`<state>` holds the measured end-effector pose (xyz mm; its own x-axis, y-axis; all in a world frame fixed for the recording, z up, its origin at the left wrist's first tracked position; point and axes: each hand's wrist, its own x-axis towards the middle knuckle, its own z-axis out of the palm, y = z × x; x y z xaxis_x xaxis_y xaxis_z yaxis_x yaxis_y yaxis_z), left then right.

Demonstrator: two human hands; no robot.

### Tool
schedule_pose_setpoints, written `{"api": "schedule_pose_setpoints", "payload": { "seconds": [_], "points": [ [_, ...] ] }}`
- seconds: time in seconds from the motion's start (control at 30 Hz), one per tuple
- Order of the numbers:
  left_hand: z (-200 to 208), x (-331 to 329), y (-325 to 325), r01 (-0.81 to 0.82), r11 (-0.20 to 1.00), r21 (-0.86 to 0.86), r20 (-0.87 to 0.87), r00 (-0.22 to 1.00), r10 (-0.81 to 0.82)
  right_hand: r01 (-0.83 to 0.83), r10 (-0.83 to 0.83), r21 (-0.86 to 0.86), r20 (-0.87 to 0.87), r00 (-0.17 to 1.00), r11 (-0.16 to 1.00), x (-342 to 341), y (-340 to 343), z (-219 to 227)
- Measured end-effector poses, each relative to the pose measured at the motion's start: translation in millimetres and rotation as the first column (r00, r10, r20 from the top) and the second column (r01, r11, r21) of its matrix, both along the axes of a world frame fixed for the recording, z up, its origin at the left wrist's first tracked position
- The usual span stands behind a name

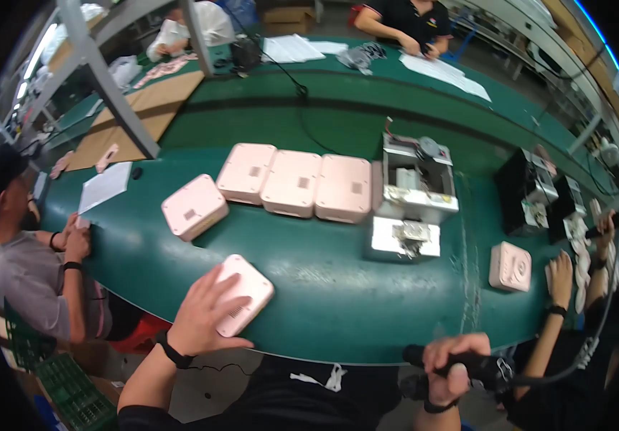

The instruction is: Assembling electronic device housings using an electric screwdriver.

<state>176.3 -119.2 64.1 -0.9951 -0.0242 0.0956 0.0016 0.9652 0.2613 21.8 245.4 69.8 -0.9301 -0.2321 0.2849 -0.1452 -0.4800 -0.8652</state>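
My left hand (205, 309) grips a pale pink plastic box (253, 289) near the table's front edge, its fingers spread over the top and its thumb at the near side. The box has rounded corners, with small holes in its face. At the lower right, my right hand (449, 370) is closed around a black corded electric screwdriver (475, 368), held level, with its tip end pointing left. That hand is slightly blurred. Beyond my left hand lies another pink box (196, 208), turned at an angle. Three more pink boxes (293, 182) stand side by side farther back.
Right of the row is a metal fixture (417, 179) with a silver block (404, 238) before it. A pink box with a round front (514, 267) and black fixtures (525, 192) stand farther right. Co-workers sit left, right and across the green table (324, 287). A grey post (112, 86) rises at left.
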Motion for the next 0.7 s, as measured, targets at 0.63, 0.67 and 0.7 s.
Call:
{"api": "schedule_pose_setpoints", "payload": {
  "seconds": [0.63, 0.67, 0.7],
  "points": [
    [-28.2, -144.7, 91.5, 0.314, 0.816, 0.485, -0.050, 0.942, -0.332, 0.026, -0.039, -0.058, -0.229, 0.973, 0.998, -117.4, -67.8, 93.0],
    [-28.9, -146.0, 91.6, 0.319, 0.818, 0.479, -0.070, 0.943, -0.327, 0.070, -0.072, -0.016, -0.228, 0.971, 0.997, -121.9, -74.9, 93.0],
    [-29.8, -147.6, 91.8, 0.325, 0.819, 0.473, -0.089, 0.942, -0.322, 0.115, -0.106, 0.027, -0.229, 0.968, 0.993, -125.6, -80.5, 92.3]
  ]
}}
